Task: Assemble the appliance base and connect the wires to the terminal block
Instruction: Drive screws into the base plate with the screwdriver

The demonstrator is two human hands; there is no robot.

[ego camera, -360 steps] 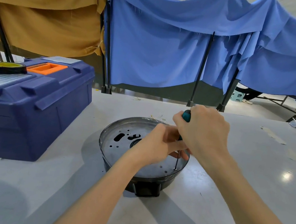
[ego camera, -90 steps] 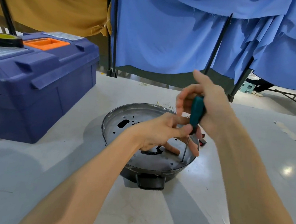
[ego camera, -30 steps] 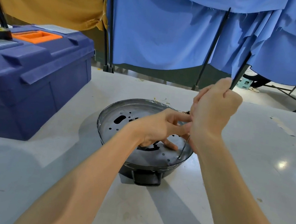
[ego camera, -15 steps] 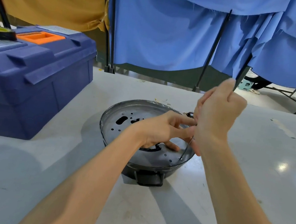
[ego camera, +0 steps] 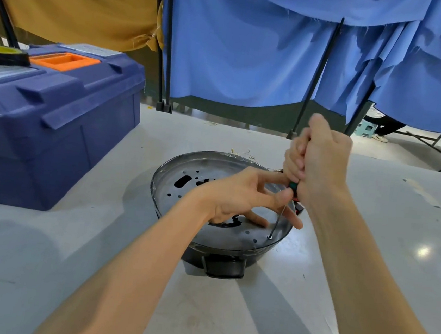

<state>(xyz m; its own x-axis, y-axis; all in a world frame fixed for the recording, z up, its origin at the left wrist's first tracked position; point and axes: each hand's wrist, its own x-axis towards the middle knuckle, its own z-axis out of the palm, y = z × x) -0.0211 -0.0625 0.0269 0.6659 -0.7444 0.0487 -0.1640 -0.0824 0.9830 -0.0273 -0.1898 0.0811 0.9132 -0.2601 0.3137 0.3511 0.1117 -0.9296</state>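
The round black appliance base (ego camera: 182,206) sits on the grey table, its perforated metal plate facing up. My right hand (ego camera: 320,166) grips the green-handled screwdriver (ego camera: 279,216) upright; its thin shaft runs down to a screw (ego camera: 269,236) near the plate's right rim. My left hand (ego camera: 240,196) reaches over the plate, fingers spread, thumb and a fingertip steadying the shaft just below the handle, other fingers resting on the plate. A red and black part (ego camera: 299,207) peeks out behind my right wrist. No terminal block is visible.
A big blue toolbox (ego camera: 55,122) with an orange handle stands at the left, a roll of black tape (ego camera: 4,55) on its lid. Blue and mustard curtains on black poles (ego camera: 319,73) hang behind the table. Wire scraps (ego camera: 240,152) lie beyond the base.
My right hand has shifted on the screwdriver handle and closed into a tighter fist, as in turning it. The tip stays on the same screw; my left hand keeps steadying the shaft.
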